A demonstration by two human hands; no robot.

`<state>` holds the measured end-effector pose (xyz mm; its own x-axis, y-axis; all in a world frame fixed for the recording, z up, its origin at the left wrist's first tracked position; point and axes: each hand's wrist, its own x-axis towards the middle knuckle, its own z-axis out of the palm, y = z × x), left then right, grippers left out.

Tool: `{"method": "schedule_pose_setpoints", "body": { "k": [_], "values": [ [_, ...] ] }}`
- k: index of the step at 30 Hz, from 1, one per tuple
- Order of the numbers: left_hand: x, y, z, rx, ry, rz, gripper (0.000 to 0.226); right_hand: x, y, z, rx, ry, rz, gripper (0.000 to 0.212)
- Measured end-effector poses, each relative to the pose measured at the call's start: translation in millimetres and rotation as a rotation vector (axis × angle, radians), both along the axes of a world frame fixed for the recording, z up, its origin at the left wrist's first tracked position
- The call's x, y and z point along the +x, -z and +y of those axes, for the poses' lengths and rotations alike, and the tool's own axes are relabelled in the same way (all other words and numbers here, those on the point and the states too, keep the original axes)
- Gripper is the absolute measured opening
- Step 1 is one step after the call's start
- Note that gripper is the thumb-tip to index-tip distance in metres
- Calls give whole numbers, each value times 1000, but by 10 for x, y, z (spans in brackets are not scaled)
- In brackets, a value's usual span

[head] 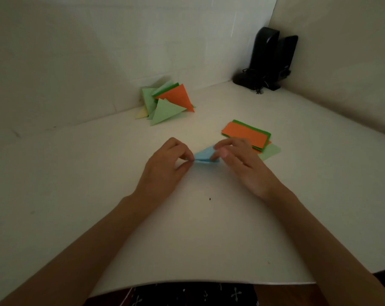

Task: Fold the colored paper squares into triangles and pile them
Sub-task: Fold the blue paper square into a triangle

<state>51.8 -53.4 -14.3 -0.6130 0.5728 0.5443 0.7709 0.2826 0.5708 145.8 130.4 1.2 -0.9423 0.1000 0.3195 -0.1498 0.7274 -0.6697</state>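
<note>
Two hands meet on one sheet in the head view. The blue paper lies on the white table, already doubled over into a rough triangle, its upper flap slightly raised. The left hand pinches the paper's left corner between thumb and forefinger. The right hand curls over the paper's right end, fingertips closed on the flap there; how firmly it presses I cannot tell.

Just right of the blue paper and a little beyond it sits the stack of unfolded squares, orange on top with dark green edges showing, and a light green sheet sticking out from under its near side. Beyond the blue paper and to its left, against the wall, rests the pile of finished triangles, green and orange with a pale yellow one at the edge. Far beyond and to the right, in the corner, stand two black speakers.

The fold looks unfinished, and the likely trouble lies in the crease. If either pinch slackens while the flap is flattened, the layers may slide and the edges will not match, leaving a crooked triangle. The right wrist also hovers near the stack, so a careless sweep could scatter the squares. The leaning pile may slump when another triangle is dropped on it.
</note>
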Motion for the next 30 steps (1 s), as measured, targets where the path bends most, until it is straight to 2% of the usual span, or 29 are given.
{"method": "schedule_pose_setpoints", "body": {
  "k": [2,4,6,9,11,13,15,17,19,22,26,30],
  "values": [
    [-4,-30,0,74,14,30,8,24,-32,20,-16,12,19,23],
    [-9,-52,-6,128,32,60,2,53,-53,14,-11,-24,-34,36],
    [-7,-70,-12,156,65,77,5,73,-70,2,-44,-60,-68,38],
    [28,-105,-23,181,141,93,11,77,-67,25,-222,-62,-42,28],
    [44,-103,-25,194,184,87,11,68,-63,54,-305,-27,-16,33],
    [51,-77,-23,208,239,3,10,55,-54,74,-327,-21,17,38],
    [80,-65,-12,201,301,-196,2,43,-52,73,-409,-55,67,37],
    [106,-69,6,181,331,-462,18,39,-51,63,-525,-95,101,36],
    [125,-93,14,205,351,-678,23,45,-62,46,-599,-129,127,35],
    [125,-130,-2,211,336,-704,14,49,-82,38,-615,-112,139,31],
    [133,-168,-24,224,283,-676,15,27,-68,15,-477,-18,81,22],
    [112,-195,-38,290,173,-672,16,18,-50,18,-427,46,85,25]
  ]
}}
